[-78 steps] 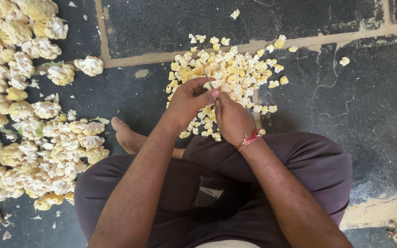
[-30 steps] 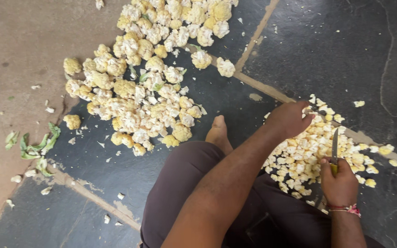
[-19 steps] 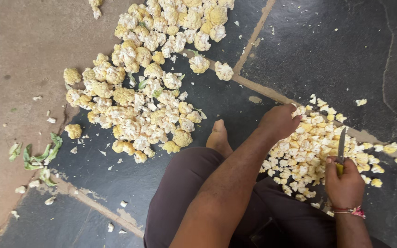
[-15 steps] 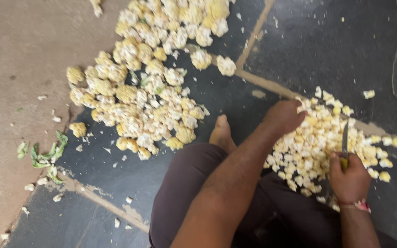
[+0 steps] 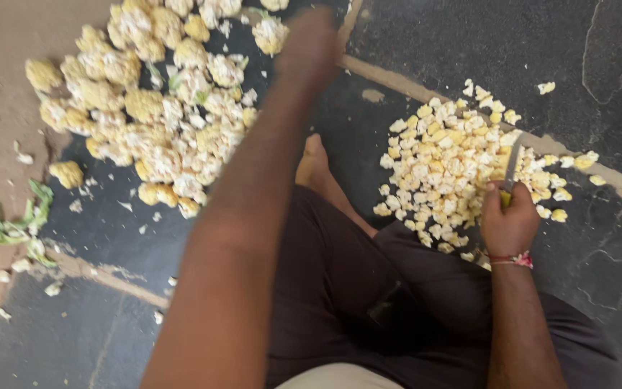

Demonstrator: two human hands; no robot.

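My left hand (image 5: 308, 45) is stretched out over the far edge of a big heap of whole cauliflower florets (image 5: 154, 108) on the dark floor. It is blurred, so its fingers cannot be read, and I see nothing in it. My right hand (image 5: 509, 220), with a red thread at the wrist, grips a small knife (image 5: 512, 164) by its yellow handle, blade pointing away from me. The blade lies over a heap of small cut cauliflower pieces (image 5: 458, 169) on my right.
I sit on the floor in dark trousers, my bare foot (image 5: 316, 167) sticking out between the two heaps. Green leaf scraps (image 5: 17, 225) and white crumbs lie at the left. A pale joint line (image 5: 397, 79) crosses the dark stone slabs.
My left arm has swung from the cut pieces on the right out to the far side of the whole florets. My right hand has stayed by the cut heap, still gripping the knife.
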